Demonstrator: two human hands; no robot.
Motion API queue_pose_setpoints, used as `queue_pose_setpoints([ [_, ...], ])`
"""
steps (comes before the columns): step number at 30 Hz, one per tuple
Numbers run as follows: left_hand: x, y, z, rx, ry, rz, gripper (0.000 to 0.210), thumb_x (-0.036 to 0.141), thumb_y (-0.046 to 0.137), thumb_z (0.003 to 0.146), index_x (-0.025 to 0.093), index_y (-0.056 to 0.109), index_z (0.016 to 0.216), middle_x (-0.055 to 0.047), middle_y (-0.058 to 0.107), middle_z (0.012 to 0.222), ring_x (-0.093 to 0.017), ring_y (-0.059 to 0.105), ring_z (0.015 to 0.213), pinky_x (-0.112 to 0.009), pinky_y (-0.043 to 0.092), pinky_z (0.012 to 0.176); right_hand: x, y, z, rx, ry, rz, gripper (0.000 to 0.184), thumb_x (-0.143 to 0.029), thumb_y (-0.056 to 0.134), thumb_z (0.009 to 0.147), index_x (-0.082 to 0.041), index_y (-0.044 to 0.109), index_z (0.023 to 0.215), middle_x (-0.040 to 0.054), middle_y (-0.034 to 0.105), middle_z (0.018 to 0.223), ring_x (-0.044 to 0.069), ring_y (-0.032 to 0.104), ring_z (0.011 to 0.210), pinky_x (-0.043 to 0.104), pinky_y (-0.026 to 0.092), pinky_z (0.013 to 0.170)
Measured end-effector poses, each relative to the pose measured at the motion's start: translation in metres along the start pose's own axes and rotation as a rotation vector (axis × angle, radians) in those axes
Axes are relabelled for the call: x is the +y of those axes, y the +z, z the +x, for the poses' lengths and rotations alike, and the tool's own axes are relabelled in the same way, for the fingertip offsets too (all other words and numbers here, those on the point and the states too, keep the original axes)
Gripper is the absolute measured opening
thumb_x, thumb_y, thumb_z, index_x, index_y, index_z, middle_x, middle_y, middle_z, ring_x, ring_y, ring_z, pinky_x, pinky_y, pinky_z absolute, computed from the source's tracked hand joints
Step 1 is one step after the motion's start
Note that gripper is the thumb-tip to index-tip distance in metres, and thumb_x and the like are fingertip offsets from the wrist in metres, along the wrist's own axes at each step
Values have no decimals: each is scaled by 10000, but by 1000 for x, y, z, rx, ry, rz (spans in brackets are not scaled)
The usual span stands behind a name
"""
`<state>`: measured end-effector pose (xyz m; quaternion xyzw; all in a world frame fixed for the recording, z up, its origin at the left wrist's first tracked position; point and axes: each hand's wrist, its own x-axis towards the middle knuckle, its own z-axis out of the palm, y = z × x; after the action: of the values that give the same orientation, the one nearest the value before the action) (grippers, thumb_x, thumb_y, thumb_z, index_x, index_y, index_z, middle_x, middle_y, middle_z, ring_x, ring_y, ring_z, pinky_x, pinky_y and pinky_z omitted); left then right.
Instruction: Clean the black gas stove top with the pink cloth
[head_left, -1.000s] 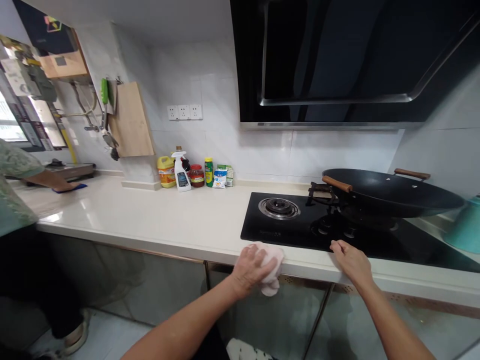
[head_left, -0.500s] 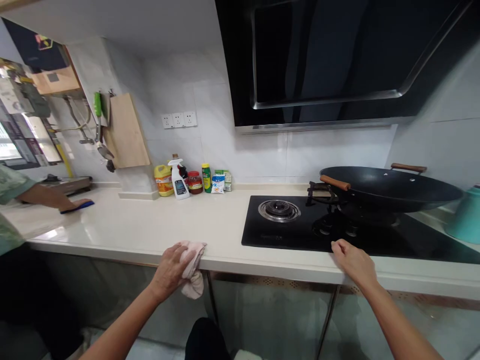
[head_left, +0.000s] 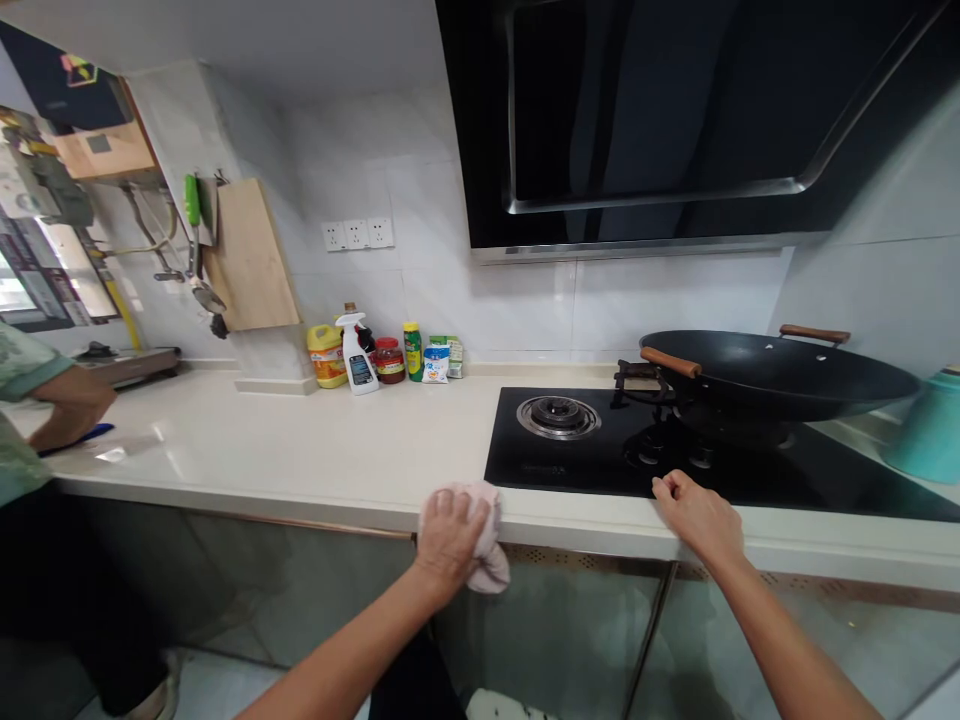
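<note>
My left hand point(head_left: 448, 540) presses a pale pink cloth point(head_left: 489, 535) onto the front edge of the white countertop point(head_left: 315, 440), just left of the stove's front corner. Part of the cloth hangs down over the edge. My right hand point(head_left: 699, 515) is curled closed at the front rim of the black gas stove point(head_left: 555, 470); nothing shows in its fingers. Behind that hand, a large black wok point(head_left: 780, 375) with wooden handles sits on the right burner. The left burner point(head_left: 559, 417) has nothing on it.
Along the wall stand a spray bottle point(head_left: 358, 355), a yellow jug point(head_left: 327, 357), a red-lidded jar point(head_left: 389, 361) and small packets. A range hood point(head_left: 652, 120) overhangs the stove. A teal container point(head_left: 926, 425) stands far right. At left, another person's arm point(head_left: 75, 405) reaches over the counter with a blue cloth.
My left hand has slid the pink cloth right along the counter edge, up to the stove. My right hand has barely moved. The other person's hand has moved left with the blue cloth.
</note>
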<state>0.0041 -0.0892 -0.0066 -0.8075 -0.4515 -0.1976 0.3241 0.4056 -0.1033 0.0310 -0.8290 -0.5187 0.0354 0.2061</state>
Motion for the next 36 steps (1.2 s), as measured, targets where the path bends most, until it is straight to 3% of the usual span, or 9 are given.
queue_pose_setpoints([
  [6,106,14,45,142,91,-86,370,407,617,908,257,624,1246,-128,630,1091,-333,557,1018,-576,451,925,1,0,-2,1,-6,5,464,-597,280,968,-291,615,872,47,706,815,240,622,793,304,317,637],
  [11,116,12,53,235,220,-175,371,382,566,953,273,591,1306,-130,620,1169,-326,566,1069,-544,471,936,8,1,1,-20,-7,33,463,-584,270,974,-299,629,909,44,715,819,234,625,771,300,334,637],
  [14,87,10,46,232,345,-262,408,408,598,938,273,580,1323,-138,595,1238,-336,535,1165,-532,456,1008,12,1,3,-29,-16,45,450,-571,267,974,-295,619,919,46,724,848,229,623,756,301,345,642],
  [18,27,8,26,141,345,-319,476,375,654,895,260,562,1347,-158,568,1284,-335,508,1222,-537,436,1064,15,1,3,-40,-22,50,456,-581,253,970,-301,610,933,46,724,867,238,618,766,310,351,651],
  [26,-120,-18,-35,-199,97,-366,783,151,694,662,257,503,1414,-158,529,1400,-357,474,1333,-544,425,1116,19,8,6,-34,-47,63,438,-577,271,962,-307,615,927,38,713,837,251,624,787,315,334,641],
  [28,-153,-31,-35,-286,-38,-495,743,147,626,682,255,497,1406,-123,574,1386,-314,532,1305,-481,457,1102,19,10,7,-23,-59,57,431,-569,280,962,-303,617,926,39,712,824,244,625,762,312,327,635],
  [31,-195,-54,-19,-370,-421,-596,743,194,576,715,232,423,1442,-70,652,1327,-255,647,1176,-382,524,1020,20,11,8,-11,-68,47,419,-557,292,965,-298,618,922,41,714,820,244,631,758,311,318,624],
  [33,-216,-66,-5,-347,-677,-509,773,233,581,731,199,353,1469,-75,668,1305,-253,670,1147,-365,537,991,20,12,8,-5,-69,44,412,-553,301,966,-295,618,920,43,714,810,248,636,757,313,313,615],
  [36,-225,-67,8,-281,-862,-354,813,271,600,752,142,261,1479,-152,637,1344,-294,651,1197,-418,528,995,21,12,8,9,-79,51,406,-549,317,964,-286,621,906,45,711,788,243,634,720,316,311,603],
])
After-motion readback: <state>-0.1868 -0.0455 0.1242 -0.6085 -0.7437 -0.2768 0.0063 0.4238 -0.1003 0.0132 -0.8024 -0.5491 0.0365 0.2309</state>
